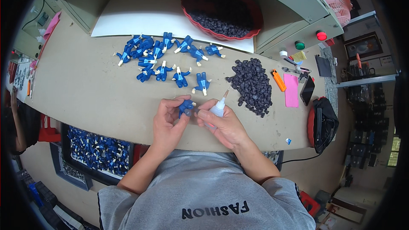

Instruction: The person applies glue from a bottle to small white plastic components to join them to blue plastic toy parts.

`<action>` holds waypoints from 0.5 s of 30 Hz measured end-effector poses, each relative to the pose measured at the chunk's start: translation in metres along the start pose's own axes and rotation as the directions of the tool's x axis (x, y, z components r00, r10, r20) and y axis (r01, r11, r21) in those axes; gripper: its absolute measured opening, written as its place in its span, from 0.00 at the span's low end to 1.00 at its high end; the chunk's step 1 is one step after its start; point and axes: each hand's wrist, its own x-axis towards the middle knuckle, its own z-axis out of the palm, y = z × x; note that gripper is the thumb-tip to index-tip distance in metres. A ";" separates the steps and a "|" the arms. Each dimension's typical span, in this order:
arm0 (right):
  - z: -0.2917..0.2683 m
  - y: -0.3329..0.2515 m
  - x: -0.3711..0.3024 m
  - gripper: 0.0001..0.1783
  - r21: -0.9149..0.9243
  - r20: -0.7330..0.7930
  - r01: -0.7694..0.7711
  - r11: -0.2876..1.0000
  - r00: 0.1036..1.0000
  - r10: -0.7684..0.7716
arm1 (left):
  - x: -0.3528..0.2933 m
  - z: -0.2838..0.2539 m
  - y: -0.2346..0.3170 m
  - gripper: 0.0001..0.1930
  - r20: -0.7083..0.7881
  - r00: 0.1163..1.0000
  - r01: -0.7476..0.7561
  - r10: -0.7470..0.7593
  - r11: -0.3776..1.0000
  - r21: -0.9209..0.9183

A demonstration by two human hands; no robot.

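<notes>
My left hand (167,123) is closed around a small blue toy figure (185,107) with pale hands, holding it just above the table's near part. In my right hand (229,128) is a white squeeze bottle (217,109) with a thin nozzle, tilted so that its tip points up and away. The thumb and finger of that hand come close to the figure; a small dark bit seems to be at them, too small to make out. Several similar blue figures (162,71) without heads lie beyond my hands. A heap of small dark pieces (252,86) lies right of the bottle's tip.
A red bowl (258,29) of dark pieces stands at the back on white sheeting. To the right lie an orange box cutter (279,80), a pink sheet (291,90), a phone (307,90) and a black-red pouch (326,123). A tray of blue figures (100,151) sits below the table's left edge.
</notes>
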 end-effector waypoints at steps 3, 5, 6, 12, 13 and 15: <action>0.000 0.001 0.001 0.09 -0.011 -0.013 -0.008 1.000 1.000 0.008 | 0.000 0.000 0.001 0.14 0.003 1.000 0.015 -0.015 1.000 -0.014; 0.000 0.003 0.003 0.09 -0.005 -0.018 0.022 1.000 1.000 -0.022 | 0.000 0.000 0.000 0.14 0.001 1.000 0.027 -0.027 0.999 -0.025; 0.000 0.003 0.003 0.09 -0.008 -0.021 0.021 1.000 1.000 -0.021 | 0.000 0.000 0.000 0.15 0.003 1.000 0.025 -0.025 0.999 -0.024; 0.004 0.000 0.002 0.08 -0.077 -0.042 0.034 0.996 0.998 -0.037 | -0.002 0.000 0.002 0.15 0.002 1.000 0.020 -0.020 0.999 0.047; 0.004 -0.002 0.001 0.09 -0.103 -0.054 0.024 0.994 0.998 -0.030 | -0.003 0.000 0.003 0.15 -0.016 1.000 0.009 -0.007 0.996 0.086; 0.005 -0.003 -0.001 0.09 -0.130 -0.069 0.006 0.992 0.997 -0.015 | -0.001 -0.002 0.005 0.15 0.008 0.996 -0.082 0.083 0.954 0.288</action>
